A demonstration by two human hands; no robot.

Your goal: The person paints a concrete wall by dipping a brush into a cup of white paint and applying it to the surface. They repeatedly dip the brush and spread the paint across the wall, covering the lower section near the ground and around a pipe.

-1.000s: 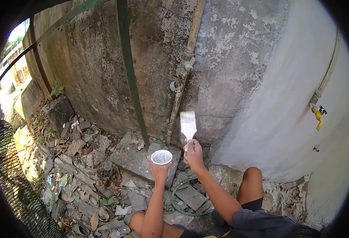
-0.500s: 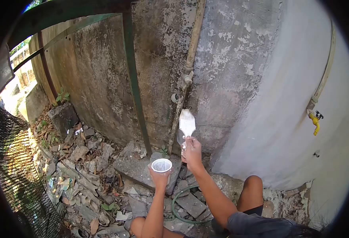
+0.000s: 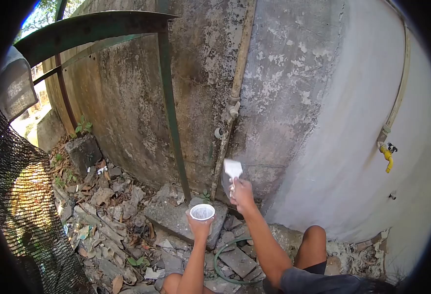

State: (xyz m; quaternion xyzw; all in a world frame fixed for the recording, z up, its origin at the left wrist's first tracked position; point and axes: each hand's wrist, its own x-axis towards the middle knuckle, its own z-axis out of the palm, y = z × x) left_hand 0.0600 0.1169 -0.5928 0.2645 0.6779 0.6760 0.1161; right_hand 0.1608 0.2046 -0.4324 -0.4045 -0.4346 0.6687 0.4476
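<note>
1. Holding a clear plastic cup (image 3: pixel 202 212) in my left hand (image 3: pixel 200 227), grip closed round its base, cup upright over the rubble.
2. Right hand (image 3: pixel 242 193) grip clenched on the paintbrush (image 3: pixel 233 170) handle; white bristles up, against the concrete wall (image 3: pixel 284 98) just beside the vertical pipe (image 3: pixel 235 93).
3. Green hose (image 3: pixel 220 259) lies below my arms.

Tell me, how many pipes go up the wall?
2: one tan pipe up the stained wall above the brush, one pale pipe at right above the yellow tap. Others may be hidden.
</note>
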